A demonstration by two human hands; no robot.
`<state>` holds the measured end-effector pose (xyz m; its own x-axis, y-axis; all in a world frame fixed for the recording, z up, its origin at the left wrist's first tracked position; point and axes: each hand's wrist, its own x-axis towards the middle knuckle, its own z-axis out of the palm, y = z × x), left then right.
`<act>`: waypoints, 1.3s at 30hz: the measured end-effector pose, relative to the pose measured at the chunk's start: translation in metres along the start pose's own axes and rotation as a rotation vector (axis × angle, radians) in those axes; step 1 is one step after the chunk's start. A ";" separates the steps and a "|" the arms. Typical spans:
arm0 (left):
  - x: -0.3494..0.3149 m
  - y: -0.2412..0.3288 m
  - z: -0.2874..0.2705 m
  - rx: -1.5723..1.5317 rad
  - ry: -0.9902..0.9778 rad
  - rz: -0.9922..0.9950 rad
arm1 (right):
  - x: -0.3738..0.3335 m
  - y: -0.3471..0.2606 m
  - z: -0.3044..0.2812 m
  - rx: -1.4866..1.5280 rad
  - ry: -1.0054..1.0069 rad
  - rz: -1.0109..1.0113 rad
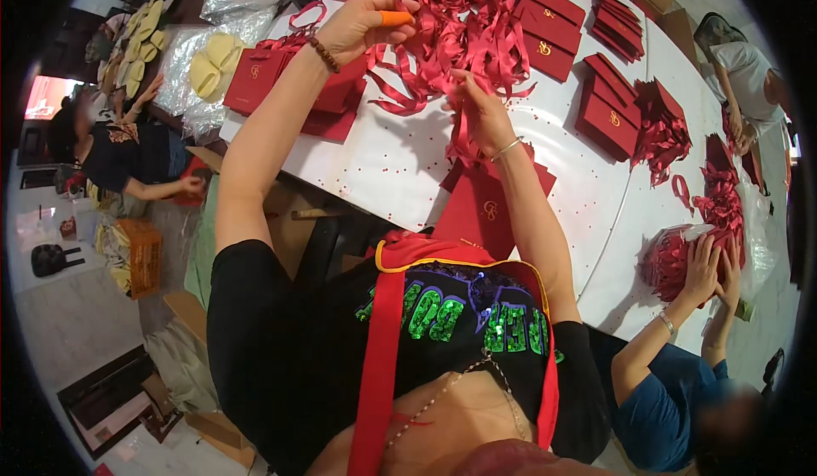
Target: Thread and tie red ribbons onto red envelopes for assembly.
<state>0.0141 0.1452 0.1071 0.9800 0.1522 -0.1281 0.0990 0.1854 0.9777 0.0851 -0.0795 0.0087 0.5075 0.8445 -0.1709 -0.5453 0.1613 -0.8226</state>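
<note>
My left hand [366, 29], with an orange cover on one finger and a beaded bracelet at the wrist, is raised at the edge of a pile of red ribbons [477, 17]. Its fingertips are pinched together with a bit of red ribbon showing between them. Lower and to the right, my right hand [487, 119], wearing a silver bangle, has curled fingers against a red ribbon [460, 140] that hangs beneath it. Directly below lies a red gift bag [481, 208] with a gold emblem, at the table edge in front of me. My right forearm partly covers it.
More red bags [340, 93] lie left of the ribbons, and further bag stacks [608, 110] stand on the right of the white table [374, 182]. Tiny red bits dot the tabletop. A co-worker's hands [711, 267] hold a red bundle at right; other people sit left and far right.
</note>
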 end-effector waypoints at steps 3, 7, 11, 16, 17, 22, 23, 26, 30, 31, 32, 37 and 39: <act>-0.005 -0.005 0.003 0.173 0.020 -0.068 | -0.003 -0.005 0.003 -0.317 0.035 -0.100; -0.010 -0.027 0.003 0.485 -0.160 -0.341 | -0.006 -0.016 0.003 -0.514 -0.079 -0.024; 0.013 -0.047 0.046 0.691 -0.229 -0.329 | -0.004 -0.020 0.003 -0.637 -0.243 0.020; 0.024 -0.063 0.046 0.482 0.060 0.054 | -0.002 -0.021 0.006 -0.373 -0.257 0.117; 0.023 -0.051 0.043 0.469 0.089 0.032 | -0.004 -0.023 0.005 -0.382 -0.142 0.082; 0.006 0.004 0.000 0.175 0.105 0.072 | 0.003 -0.028 -0.025 -0.293 0.031 -0.006; 0.003 0.009 -0.019 0.184 0.175 0.073 | 0.004 -0.028 -0.023 -0.279 0.012 0.017; 0.005 0.038 -0.046 0.324 0.310 0.124 | 0.002 -0.025 -0.037 -0.310 0.044 0.042; 0.023 0.056 -0.119 0.402 0.431 0.165 | 0.001 -0.017 -0.035 -0.399 0.112 0.149; 0.034 0.054 -0.144 0.459 0.515 0.161 | 0.001 -0.011 -0.034 -0.421 0.174 0.166; 0.041 0.055 -0.175 0.440 0.492 0.178 | 0.003 0.000 -0.030 -0.352 0.229 0.180; 0.062 0.045 -0.276 0.463 0.697 0.227 | 0.001 0.009 -0.021 -0.675 0.072 0.215; 0.049 0.040 -0.317 0.421 0.704 0.200 | 0.007 0.014 -0.018 -0.733 -0.013 0.176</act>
<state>0.0110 0.4680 0.0875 0.6635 0.7390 0.1166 0.1278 -0.2655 0.9556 0.0928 -0.0805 -0.0132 0.4433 0.8332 -0.3306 -0.0320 -0.3539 -0.9348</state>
